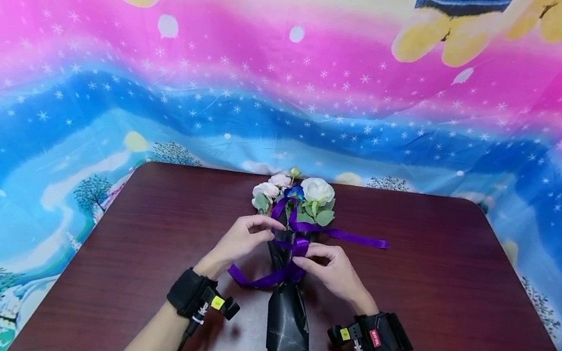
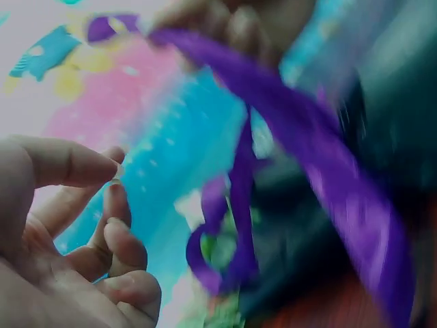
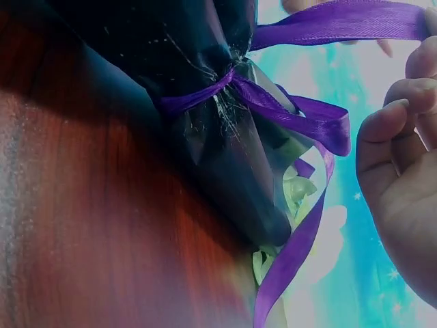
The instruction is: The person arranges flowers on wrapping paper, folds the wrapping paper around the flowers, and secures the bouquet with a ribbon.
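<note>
A bouquet in black wrapping paper [image 1: 288, 326] lies on the table, its blooms pointing away from me. Purple ribbon [image 1: 255, 280] is wound around the gathered wrap, with a loop and loose tails. My right hand [image 1: 336, 272] pinches one length of the ribbon [image 3: 341, 24], which stretches from the wrap up to its fingers. Across from it, my left hand [image 1: 238, 241] hovers by the ribbon on the left side of the wrap. In the left wrist view, thumb and fingers of the left hand [image 2: 82, 232] are loosely bent, with no ribbon between them.
White and pale pink flowers, including a large white rose [image 1: 318, 191], and a blue flower [image 1: 294, 192] top the bouquet near the table's far edge. One ribbon tail [image 1: 358, 238] trails right across the dark red table [image 1: 191, 199]. A printed cloth [image 1: 281, 97] hangs behind.
</note>
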The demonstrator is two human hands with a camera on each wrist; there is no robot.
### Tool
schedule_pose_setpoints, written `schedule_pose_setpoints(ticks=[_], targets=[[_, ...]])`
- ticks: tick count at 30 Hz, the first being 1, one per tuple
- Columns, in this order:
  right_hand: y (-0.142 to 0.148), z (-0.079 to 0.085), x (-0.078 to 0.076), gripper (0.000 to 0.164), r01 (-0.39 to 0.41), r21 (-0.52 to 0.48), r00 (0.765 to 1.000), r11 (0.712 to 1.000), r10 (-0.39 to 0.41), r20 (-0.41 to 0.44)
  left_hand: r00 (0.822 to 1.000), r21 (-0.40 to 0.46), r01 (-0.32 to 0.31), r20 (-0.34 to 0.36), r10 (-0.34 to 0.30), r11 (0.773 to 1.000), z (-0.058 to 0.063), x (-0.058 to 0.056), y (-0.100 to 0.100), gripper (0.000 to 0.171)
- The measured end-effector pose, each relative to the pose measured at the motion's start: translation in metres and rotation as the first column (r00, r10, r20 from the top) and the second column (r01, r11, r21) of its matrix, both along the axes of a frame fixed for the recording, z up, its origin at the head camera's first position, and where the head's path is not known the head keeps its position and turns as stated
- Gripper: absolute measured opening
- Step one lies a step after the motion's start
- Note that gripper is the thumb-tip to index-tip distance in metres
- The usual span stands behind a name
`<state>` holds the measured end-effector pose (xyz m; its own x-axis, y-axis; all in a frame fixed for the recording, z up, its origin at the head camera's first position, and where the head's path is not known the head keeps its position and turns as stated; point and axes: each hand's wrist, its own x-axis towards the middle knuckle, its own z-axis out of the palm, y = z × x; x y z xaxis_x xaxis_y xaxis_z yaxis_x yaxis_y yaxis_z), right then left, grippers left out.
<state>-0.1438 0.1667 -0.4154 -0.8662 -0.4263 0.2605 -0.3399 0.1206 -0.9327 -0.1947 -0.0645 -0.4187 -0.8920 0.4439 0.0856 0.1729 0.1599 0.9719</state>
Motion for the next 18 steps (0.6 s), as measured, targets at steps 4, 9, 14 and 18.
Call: schedule_pose_setpoints(ticks=[4,9,14,18], targets=[[0.002,-0.002,0.002,0.011,-0.008,-0.007,1.000,1.000,0.008,0.003,0.968,-0.337,-0.068,-0.248,-0.019,0.939,-0.011,-0.013,-0.001,0.030],[0.003,-0.002,0.005,0.009,0.000,-0.013,1.000,1.000,0.000,-0.005,0.816,-0.677,-0.220,-0.522,-0.248,0.703,-0.026,-0.030,-0.001,0.044],[0.004,-0.002,0.008,0.009,0.005,-0.003,1.000,1.000,-0.005,-0.006,0.719,-0.762,-0.326,-0.585,-0.377,0.560,-0.040,-0.045,-0.003,0.037],[0.005,-0.002,0.010,0.009,0.026,0.025,0.999,0.999,-0.026,-0.018,0.715,-0.738,-0.381,-0.617,-0.329,0.557,-0.046,-0.052,-0.006,0.019]])
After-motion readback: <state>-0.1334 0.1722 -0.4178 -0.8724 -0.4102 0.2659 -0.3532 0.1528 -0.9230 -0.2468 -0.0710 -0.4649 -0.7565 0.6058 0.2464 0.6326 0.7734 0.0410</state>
